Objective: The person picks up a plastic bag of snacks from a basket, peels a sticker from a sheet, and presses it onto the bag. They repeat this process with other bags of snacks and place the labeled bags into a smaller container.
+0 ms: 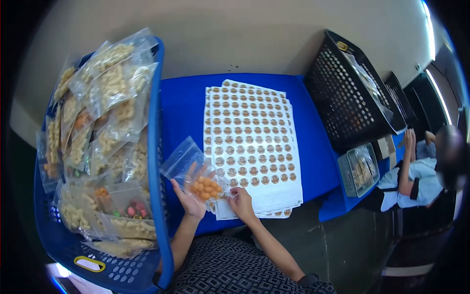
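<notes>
A clear zip bag of round orange snack balls [205,188] rests on my left hand [194,202], whose spread fingers show through the plastic behind it. My right hand [242,205] is at the bag's lower right edge, thumb and fingers pinched together; whether they grip the bag's corner or a small sticker I cannot make out. Under and beyond both hands lies a stack of white sheets [249,134] with rows of round brown stickers. The lowest part of the top sheet has bare white spots without stickers.
At my left stands a blue basket [159,122] heaped with bagged snacks [115,88]. A blue cloth [183,105] covers the table. Rightward are a black crate [338,93] and a grey-green bin [348,182] with bags. Another person [416,176] is at the far right.
</notes>
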The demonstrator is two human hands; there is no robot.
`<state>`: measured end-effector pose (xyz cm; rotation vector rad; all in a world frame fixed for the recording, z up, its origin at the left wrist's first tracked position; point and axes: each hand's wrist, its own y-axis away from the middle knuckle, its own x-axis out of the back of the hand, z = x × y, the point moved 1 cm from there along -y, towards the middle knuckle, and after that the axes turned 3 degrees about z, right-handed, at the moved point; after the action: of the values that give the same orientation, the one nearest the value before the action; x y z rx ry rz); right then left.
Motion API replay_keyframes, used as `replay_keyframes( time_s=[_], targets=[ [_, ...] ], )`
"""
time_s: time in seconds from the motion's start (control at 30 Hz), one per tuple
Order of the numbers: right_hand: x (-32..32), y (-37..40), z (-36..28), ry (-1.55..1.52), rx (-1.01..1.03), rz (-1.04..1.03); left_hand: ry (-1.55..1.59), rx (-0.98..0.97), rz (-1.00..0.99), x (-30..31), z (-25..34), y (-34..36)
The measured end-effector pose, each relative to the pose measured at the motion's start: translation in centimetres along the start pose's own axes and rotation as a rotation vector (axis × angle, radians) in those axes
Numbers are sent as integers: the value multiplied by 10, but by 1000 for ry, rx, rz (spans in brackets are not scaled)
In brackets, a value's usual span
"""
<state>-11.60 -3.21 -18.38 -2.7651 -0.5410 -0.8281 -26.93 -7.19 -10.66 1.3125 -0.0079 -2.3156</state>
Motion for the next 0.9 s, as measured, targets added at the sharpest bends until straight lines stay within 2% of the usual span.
replay_keyframes(
  time_s=[0.07,0.13,0.23,0.5,0.6,0.67,0.7,0.8,0.87,0.9],
  targets=[
    [-7,-6,-5,-12,-81,36,-11,-12,8,8,2,2],
    [-12,-11,-8,4,-57,31,-22,-21,6,11,5,3],
    [-12,-17,-10,139,-139,2,-22,29,-81,8,12,6],
    [-14,-23,2,214,-114,-50,-64,71,-182,-1,16,13],
    [-7,-23,-7,81,-88,-128,-112,104,-197,-2,13,14],
    [5,-23,-25,-353,-343,-281,-143,91,-194,-3,13,15],
    [12,-24,-19,-592,-444,-437,-172,103,-203,-5,13,15],
    [48,-23,-7,-771,-504,-554,-221,162,-245,-12,17,19],
    [82,-23,-19,-755,-512,-336,-241,216,-279,-12,14,20],
    [96,-25,-23,-856,-455,-255,-232,272,-321,-11,10,21]
  ],
)
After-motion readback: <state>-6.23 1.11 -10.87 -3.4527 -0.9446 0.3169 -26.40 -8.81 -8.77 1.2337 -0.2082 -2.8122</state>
